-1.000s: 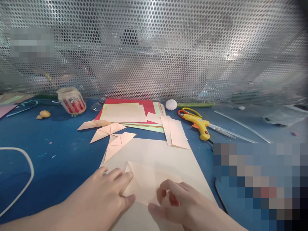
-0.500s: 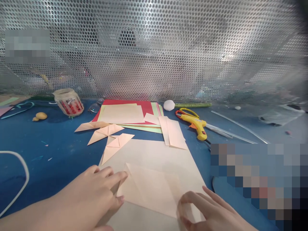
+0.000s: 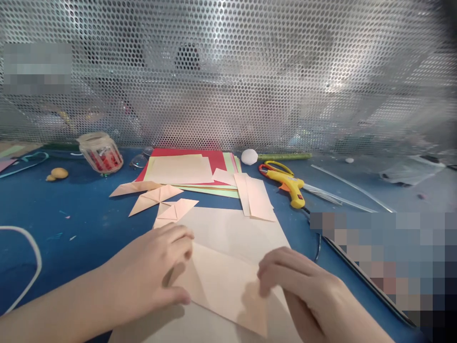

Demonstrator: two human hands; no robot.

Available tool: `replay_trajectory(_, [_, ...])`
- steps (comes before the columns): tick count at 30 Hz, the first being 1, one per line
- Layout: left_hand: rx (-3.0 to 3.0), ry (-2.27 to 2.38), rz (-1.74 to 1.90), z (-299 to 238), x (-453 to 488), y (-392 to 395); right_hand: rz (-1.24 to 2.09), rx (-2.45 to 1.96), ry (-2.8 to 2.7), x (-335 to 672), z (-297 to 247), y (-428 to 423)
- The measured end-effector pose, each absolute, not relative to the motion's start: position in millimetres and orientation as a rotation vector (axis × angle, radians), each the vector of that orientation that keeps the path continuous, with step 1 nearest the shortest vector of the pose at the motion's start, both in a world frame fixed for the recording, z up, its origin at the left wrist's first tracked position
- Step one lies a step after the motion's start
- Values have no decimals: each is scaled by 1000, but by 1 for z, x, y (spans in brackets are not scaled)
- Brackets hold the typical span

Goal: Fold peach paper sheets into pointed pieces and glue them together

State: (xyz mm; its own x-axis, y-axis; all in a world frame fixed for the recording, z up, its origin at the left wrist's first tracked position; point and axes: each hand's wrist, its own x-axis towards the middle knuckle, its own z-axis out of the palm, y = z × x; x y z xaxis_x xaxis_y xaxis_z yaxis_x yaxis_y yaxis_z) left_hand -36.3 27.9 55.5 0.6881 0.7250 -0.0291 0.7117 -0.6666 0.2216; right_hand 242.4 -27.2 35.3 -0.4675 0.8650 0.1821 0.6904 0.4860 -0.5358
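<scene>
— Two hands on one sheet, then? Start from the left.
— Far left a jar [image 3: 101, 152] stands at the back of the blue table [image 3: 82, 224]. The left hand [image 3: 150, 271] arches over the folded peach paper [image 3: 221, 286], thumb flat on its left corner; whether it pinches, I can't tell.
— And the paper?
— Flat on a cream sheet [image 3: 232, 228], between both hands. The right hand [image 3: 303, 286] presses bent fingertips on its right end. A glue gun [image 3: 289, 183] lies beyond.

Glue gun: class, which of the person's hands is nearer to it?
Right. The right hand rests on the paper in front of the glue gun; the left hand lies farther away, to its lower left.
</scene>
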Motion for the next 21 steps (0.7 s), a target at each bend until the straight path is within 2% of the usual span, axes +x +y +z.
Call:
replay_trajectory(4, [2625,1083,124,32,-35,32,328,-1239,-2362,229,21,-22])
replay_trajectory(10, [2612,1087,301,23,-34,23,237,-1104,-2405,218,-2,-16])
replay_trajectory(13, [2628,1009,387,26,-32,13,-22,-1069,-2365,221,-2,-15])
replay_trajectory(17, [2738,872,672,29,-25,-3,-417,-990,-2279,224,1,-20])
replay_trajectory(21, [3099,814,1009,27,-14,-10,-429,-918,-2181,220,4,-23])
